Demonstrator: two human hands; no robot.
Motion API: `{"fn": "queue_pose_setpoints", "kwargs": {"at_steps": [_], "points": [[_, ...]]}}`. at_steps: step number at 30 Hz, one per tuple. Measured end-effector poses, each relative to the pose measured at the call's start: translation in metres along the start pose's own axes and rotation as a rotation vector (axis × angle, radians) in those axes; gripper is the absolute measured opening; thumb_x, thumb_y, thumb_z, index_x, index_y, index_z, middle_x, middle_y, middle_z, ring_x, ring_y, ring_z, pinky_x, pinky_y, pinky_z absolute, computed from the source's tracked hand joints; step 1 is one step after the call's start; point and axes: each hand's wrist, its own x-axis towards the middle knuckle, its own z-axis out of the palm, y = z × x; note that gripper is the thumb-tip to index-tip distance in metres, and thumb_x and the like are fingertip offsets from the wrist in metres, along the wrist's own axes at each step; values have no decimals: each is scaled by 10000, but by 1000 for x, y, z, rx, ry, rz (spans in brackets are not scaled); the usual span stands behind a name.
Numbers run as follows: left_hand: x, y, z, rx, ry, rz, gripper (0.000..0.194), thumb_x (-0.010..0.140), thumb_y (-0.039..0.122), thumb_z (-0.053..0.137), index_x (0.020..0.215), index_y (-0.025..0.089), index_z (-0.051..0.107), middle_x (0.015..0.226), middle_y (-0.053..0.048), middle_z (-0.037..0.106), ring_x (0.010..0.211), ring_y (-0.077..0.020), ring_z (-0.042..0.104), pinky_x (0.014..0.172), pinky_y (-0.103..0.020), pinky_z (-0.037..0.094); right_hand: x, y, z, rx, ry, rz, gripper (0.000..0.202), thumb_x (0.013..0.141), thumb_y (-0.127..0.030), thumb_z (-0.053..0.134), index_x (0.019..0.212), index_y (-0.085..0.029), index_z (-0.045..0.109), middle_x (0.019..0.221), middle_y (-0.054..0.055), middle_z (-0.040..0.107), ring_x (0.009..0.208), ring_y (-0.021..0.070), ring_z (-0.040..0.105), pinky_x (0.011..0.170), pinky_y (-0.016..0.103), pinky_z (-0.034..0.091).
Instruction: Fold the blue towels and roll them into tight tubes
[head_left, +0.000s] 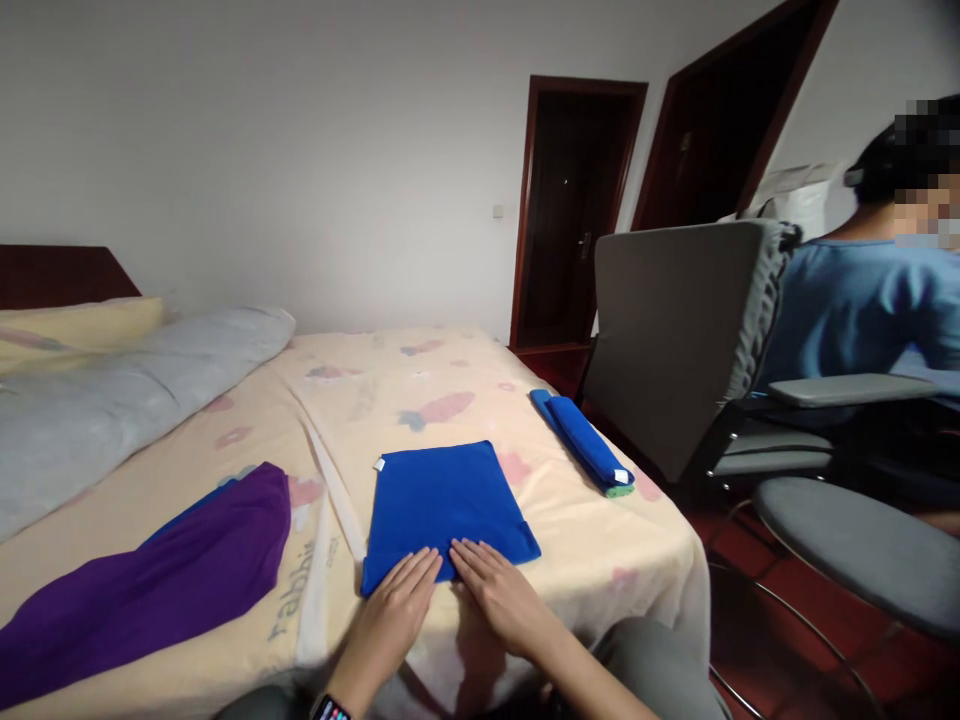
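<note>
A square blue cloth [446, 495] lies spread on the bed, with a small white tag at its far left corner. A narrow strip along its near edge looks folded over. My left hand [405, 592] rests on this near edge, left of the middle, fingers straight and flat. Just to the right, my right hand [491, 590] presses the same edge with its fingers stretched out. The hands are slightly apart, and neither grips anything visible. Beyond the cloth to the right are rolled or folded cloths [585, 435], blue with a green end showing.
A purple cloth [172, 590] lies at the left, partly covering a blue one. The patterned bedsheet [442, 380] drops at the bed's right edge. A grey bolster [150, 370] lies far left. At the right, a person in a blue shirt [847, 300] sits in a grey chair [675, 330].
</note>
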Motion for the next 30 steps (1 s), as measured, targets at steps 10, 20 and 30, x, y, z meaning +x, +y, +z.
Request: {"fn": "queue_pose_setpoints", "kwargs": {"at_steps": [10, 20, 30], "points": [[-53, -62, 0, -279, -173, -228, 511, 1008, 271, 443, 1511, 332, 378, 1519, 28, 477, 1369, -155, 484, 1133, -311, 425, -49, 62, -40, 104, -97, 260, 498, 1039, -283, 399, 1516, -142, 403, 1555, 105, 363, 1439, 256, 355, 1204, 447, 336], [-40, -73, -10, -649, -160, -542, 310, 828, 215, 497, 1047, 270, 709, 1318, -14, 678, 1204, -200, 641, 1021, -277, 507, -33, 70, -51, 154, 5, 307, 546, 765, -129, 573, 1300, -185, 663, 1320, 134, 587, 1239, 287, 533, 1085, 411, 438], [-1, -95, -5, -775, 105, -767, 451, 899, 558, 462, 1048, 185, 669, 1099, -118, 737, 1089, -271, 682, 930, -320, 543, 4, 101, -41, 442, 193, 631, 393, 956, -346, 417, 1249, -209, 640, 1013, 78, 735, 961, 245, 685, 823, 319, 503]]}}
